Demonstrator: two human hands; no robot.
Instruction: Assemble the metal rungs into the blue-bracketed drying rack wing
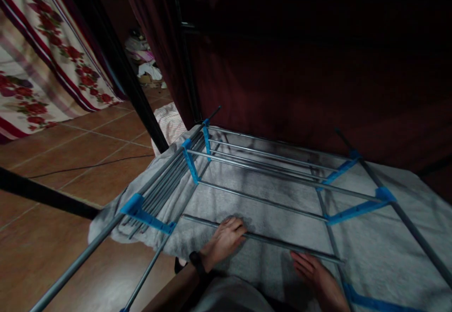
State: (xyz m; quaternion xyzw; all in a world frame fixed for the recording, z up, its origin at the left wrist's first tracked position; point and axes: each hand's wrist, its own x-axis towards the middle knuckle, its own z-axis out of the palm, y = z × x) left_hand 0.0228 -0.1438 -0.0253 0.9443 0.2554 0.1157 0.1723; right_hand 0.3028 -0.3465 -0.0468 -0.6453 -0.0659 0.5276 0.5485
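Note:
My left hand (228, 237), with a dark band on its wrist, is closed round a thin grey metal rod (277, 243) that lies crosswise in front of me. My right hand (315, 274) is just below the rod's right part, its fingers stretched out and holding nothing; whether the fingertips touch the rod I cannot tell. Beyond both hands stands a frame of grey tubes with blue plastic brackets. One blue bracket (148, 215) is on the left side, another blue bracket (356, 212) on the right. Several crossbars (261, 200) span between the sides.
Several loose rods (164, 185) lie along the left side on a grey blanket (233, 208). Dark posts (120, 67) rise at the left. A maroon curtain (282, 91) hangs behind. Left are a tiled floor (116, 133), a black cable (95, 165) and a floral cloth (52, 44).

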